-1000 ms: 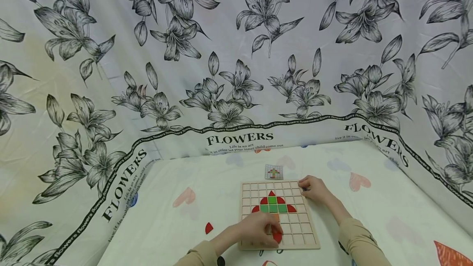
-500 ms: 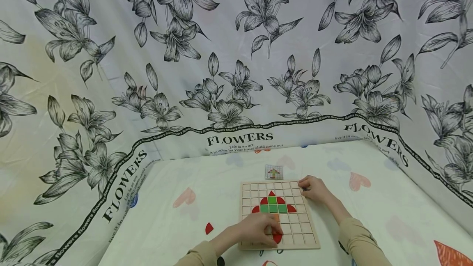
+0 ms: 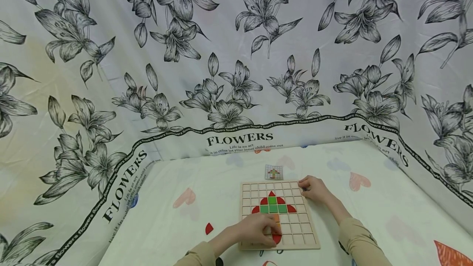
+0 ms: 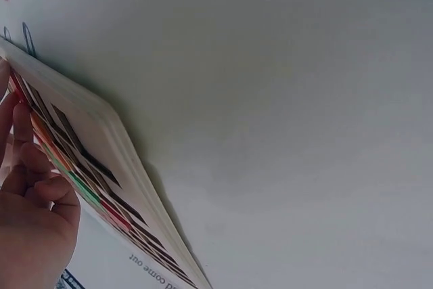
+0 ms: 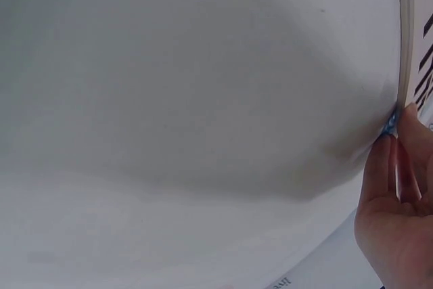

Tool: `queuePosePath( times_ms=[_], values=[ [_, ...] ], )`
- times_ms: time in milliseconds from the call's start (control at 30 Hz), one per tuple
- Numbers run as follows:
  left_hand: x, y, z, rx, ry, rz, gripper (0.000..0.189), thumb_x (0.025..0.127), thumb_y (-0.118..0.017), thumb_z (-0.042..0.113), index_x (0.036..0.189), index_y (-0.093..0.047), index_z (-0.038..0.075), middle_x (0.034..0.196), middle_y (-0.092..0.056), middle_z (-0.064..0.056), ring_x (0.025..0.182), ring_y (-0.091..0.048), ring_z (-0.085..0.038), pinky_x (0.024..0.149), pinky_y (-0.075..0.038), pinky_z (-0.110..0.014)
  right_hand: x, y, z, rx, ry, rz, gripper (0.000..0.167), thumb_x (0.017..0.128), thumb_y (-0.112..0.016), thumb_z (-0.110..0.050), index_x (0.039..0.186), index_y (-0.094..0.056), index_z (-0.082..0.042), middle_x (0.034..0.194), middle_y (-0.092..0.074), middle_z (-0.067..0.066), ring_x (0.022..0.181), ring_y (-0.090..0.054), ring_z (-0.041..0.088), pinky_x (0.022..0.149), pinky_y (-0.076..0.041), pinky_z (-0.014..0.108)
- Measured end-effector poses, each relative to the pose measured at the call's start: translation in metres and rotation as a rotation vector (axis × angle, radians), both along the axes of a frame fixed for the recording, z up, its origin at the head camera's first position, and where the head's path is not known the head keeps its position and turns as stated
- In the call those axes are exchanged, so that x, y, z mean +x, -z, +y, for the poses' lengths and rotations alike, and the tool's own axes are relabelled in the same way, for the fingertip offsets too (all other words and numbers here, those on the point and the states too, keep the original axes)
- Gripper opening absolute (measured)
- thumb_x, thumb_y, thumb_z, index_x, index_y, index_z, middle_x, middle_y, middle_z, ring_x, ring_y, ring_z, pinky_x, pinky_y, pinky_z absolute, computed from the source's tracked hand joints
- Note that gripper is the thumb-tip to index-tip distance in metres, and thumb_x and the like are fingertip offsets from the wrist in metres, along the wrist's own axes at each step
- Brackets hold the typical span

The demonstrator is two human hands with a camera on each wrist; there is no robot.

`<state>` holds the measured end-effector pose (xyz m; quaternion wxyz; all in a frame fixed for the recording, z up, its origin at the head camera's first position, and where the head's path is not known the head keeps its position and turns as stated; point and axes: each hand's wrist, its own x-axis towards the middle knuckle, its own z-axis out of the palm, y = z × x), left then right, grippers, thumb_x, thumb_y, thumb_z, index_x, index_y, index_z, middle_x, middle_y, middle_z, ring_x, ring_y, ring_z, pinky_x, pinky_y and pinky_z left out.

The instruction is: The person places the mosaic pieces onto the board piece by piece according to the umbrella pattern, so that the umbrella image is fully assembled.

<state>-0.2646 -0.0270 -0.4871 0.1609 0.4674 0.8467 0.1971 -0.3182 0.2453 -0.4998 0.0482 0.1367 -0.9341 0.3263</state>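
Observation:
A square wooden grid board (image 3: 295, 229) lies on the cloth, with red, green and orange flat tiles set in its cells. My left hand (image 3: 255, 228) reaches over its lower part, index finger and thumb at opposite sides of a red curved-edge tile (image 3: 276, 239) near the bottom row. In the left wrist view, the left hand's fingers (image 4: 21, 126) are bent down to the board's coloured tiles. My right hand (image 3: 315, 188) pinches the board's far right corner; the right wrist view has its thumb and fingers (image 5: 380, 167) around that edge.
Behind the board lies a small picture card (image 3: 274, 172) with a similar tile pattern. A loose red quarter-circle tile (image 3: 209, 228) rests on the cloth to the left. Flower-printed curtains (image 3: 236, 73) enclose the heart-patterned tabletop (image 3: 155, 216).
My left fingertips and the red tile between them have shifted slightly to the left. My right hand stays at the board's corner.

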Motion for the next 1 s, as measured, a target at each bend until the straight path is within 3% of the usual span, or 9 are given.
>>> queuePosePath(
  times_ms=[233, 433, 500, 733, 900, 1000],
  values=[
    [0.0, 0.0, -0.004, 0.003, -0.036, -0.021, 0.02, 0.081, -0.075, 0.03, 0.1, -0.072, 0.023, 0.087, -0.058, 0.017, 0.071, -0.043, 0.004, 0.059, -0.036, -0.012, 0.0, 0.001, -0.001, -0.004, 0.0, -0.001, 0.029, 0.077, -0.071, 0.002, 0.105, -0.067, 0.01, 0.107, -0.064, 0.02, 0.098, -0.061, 0.038, 0.086, -0.049, 0.048],
    [-0.007, -0.006, -0.024, 0.091, -0.04, -0.039, 0.018, 0.083, -0.073, 0.026, 0.1, -0.072, 0.02, 0.089, -0.064, 0.012, 0.072, -0.048, 0.004, 0.064, -0.041, -0.012, 0.0, 0.002, 0.0, 0.002, -0.002, 0.01, 0.029, 0.076, -0.071, 0.002, 0.104, -0.067, 0.011, 0.106, -0.064, 0.02, 0.097, -0.062, 0.038, 0.084, -0.05, 0.047],
    [-0.012, -0.011, -0.036, 0.13, -0.049, -0.053, 0.017, 0.084, -0.072, 0.022, 0.1, -0.071, 0.017, 0.088, -0.065, 0.008, 0.072, -0.05, 0.001, 0.064, -0.042, -0.013, -0.001, 0.002, 0.0, 0.001, 0.0, 0.013, 0.029, 0.077, -0.071, 0.002, 0.104, -0.068, 0.011, 0.106, -0.064, 0.02, 0.097, -0.062, 0.037, 0.085, -0.05, 0.047],
    [-0.034, -0.033, -0.088, 0.224, -0.221, -0.164, 0.022, 0.085, -0.071, 0.016, 0.105, -0.07, 0.008, 0.095, -0.069, -0.008, 0.083, -0.059, -0.022, 0.073, -0.048, -0.028, 0.0, 0.002, -0.001, 0.002, 0.007, 0.011, 0.029, 0.076, -0.072, 0.002, 0.104, -0.068, 0.01, 0.106, -0.064, 0.019, 0.097, -0.061, 0.037, 0.085, -0.05, 0.046],
    [-0.042, -0.038, -0.134, 0.257, -0.323, -0.174, 0.024, 0.086, -0.069, 0.014, 0.106, -0.068, 0.002, 0.098, -0.067, -0.015, 0.08, -0.057, -0.013, 0.07, -0.047, -0.024, 0.001, 0.001, -0.001, -0.013, 0.007, 0.008, 0.029, 0.076, -0.07, 0.003, 0.104, -0.067, 0.011, 0.105, -0.064, 0.02, 0.095, -0.062, 0.036, 0.083, -0.05, 0.046],
    [-0.044, -0.034, -0.159, 0.255, -0.332, -0.192, 0.024, 0.086, -0.069, 0.015, 0.106, -0.068, 0.001, 0.098, -0.067, -0.017, 0.079, -0.058, -0.009, 0.07, -0.047, -0.023, 0.001, -0.001, -0.002, -0.014, 0.01, 0.009, 0.029, 0.076, -0.07, 0.003, 0.104, -0.068, 0.011, 0.105, -0.064, 0.019, 0.095, -0.062, 0.036, 0.083, -0.051, 0.046]
  ],
)
